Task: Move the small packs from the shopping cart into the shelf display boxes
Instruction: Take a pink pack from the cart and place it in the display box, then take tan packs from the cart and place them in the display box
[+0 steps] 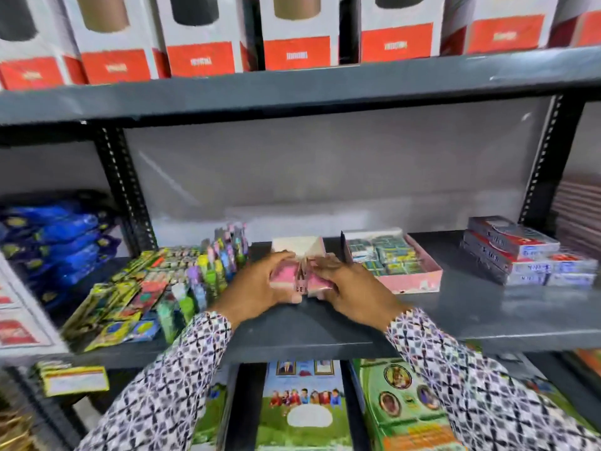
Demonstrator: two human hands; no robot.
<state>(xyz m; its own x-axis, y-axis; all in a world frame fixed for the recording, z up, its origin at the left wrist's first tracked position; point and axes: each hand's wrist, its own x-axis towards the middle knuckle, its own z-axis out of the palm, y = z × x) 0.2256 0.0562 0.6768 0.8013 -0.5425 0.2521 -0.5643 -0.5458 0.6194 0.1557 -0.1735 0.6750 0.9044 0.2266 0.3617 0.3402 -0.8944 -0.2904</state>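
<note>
— Hands are meeting over a pink box on the grey shelf, just left of the tray of green packs. Why both at once?

— I'd guess the person is steadying it. The left hand is cupping the box's left side, the right hand is covering its right side, fingers curled around it rather than lying loose. It looks like a two-sided grip to square the box up or to work its flaps.

— Is it a pack or a display box they're holding?

— Blur is hiding that. It's pink with a pale strip running up its middle and some lettering near the front; a pale flap is standing up just behind it.

— And the cart?

— Not showing from here. The tray is already sitting full, packs lying flat in rows.

— What's on the other side?

— Left of the box, colourful sachets are fanning out towards the shelf's edge. Well right of the tray, grey cartons are stacking up.
</note>
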